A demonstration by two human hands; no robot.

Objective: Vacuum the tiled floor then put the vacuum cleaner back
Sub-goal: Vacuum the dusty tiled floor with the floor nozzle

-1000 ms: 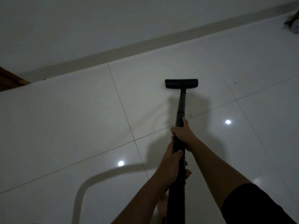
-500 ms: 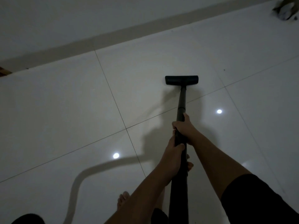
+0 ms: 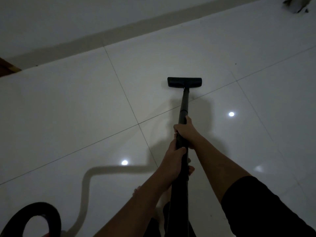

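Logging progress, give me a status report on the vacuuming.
Left hand and right hand grip black vacuum wand. Flat black floor nozzle on white tiled floor. Path ahead clear.

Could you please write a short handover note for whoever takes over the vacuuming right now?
Right hand: gripped on the wand, further down it.
Left hand: gripped on the wand just behind the right one.
Nozzle: flat on the tiled floor, a little short of the wall, just beyond a grout line.
Hose: trails left across the tiles toward the dark loop at bottom left, likely the vacuum.
Done: cannot tell how much floor is covered.
Left: finish the floor, including a dark speck to the right, then put the vacuum back.
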